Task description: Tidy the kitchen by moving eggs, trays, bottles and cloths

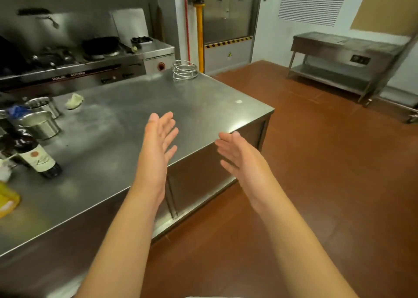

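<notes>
Left hand point(158, 144) and right hand point(239, 157) are hovering spread and empty, palms facing, over the stainless-steel table point(135, 107) edge.

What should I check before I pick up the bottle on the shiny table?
1. Left hand free: ok, fingers straight, holding nothing.
2. Right hand free: ok, open and holding nothing.
3. Wine bottle standing: ok, upright near the table's left side, though the wide lens makes it look tilted.
4. Path to the bottle: ok, bare steel table lies between the left hand and the bottle.
5. Things close by: not ok, two metal pots stand just behind the bottle, so reach carefully.
6. Bottle capped: cannot tell, its top is dark and blurred.
</notes>
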The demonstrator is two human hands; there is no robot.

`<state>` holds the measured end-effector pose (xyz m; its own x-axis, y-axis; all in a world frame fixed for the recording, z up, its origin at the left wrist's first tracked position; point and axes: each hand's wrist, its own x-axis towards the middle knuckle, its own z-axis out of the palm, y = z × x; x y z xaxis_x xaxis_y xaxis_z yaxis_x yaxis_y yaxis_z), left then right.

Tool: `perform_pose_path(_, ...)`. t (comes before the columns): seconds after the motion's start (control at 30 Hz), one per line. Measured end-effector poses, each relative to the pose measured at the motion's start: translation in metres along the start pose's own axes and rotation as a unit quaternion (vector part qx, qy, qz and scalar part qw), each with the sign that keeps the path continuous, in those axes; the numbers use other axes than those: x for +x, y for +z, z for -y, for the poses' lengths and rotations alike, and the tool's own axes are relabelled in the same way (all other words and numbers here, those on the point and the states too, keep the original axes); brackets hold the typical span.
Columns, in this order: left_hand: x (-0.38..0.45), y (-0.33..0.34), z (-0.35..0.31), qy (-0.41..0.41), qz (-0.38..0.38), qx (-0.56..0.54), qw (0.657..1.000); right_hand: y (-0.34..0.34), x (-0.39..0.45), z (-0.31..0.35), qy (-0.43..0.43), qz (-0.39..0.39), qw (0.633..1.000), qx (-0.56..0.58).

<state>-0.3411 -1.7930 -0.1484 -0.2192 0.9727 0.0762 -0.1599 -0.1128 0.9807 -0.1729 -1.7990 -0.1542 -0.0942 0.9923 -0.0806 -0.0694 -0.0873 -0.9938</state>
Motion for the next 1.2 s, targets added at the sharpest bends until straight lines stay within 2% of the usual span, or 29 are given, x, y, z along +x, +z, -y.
perform_pose_path(0.3, 0.025, -0.196, -0.067, 0.075, -0.153, 0.006, 0.985, 0.194, 0.052, 0.017, -0.008, 0.129, 0.991, 0.036)
perform_pose_path(0.53, -0.032, -0.319, -0.105, 0.125, -0.318, 0.021, 0.94, 0.347, 0.035, 0.022, -0.002, 0.317, 0.948, 0.016)
perform_pose_path(0.8, -0.167, -0.407, -0.144, 0.173, -0.53, 0.035, 0.83, 0.466, -0.038, 0.027, 0.013, 0.501, 0.865, 0.022)
perform_pose_path(1.07, -0.298, -0.393, -0.158, 0.225, -0.676, 0.063, 0.699, 0.52, -0.143, 0.036, -0.001, 0.672, 0.741, 0.002)
perform_pose_path(1.2, -0.34, -0.374, -0.157, 0.24, -0.718, 0.051, 0.651, 0.522, -0.182, 0.035, -0.023, 0.729, 0.684, -0.011)
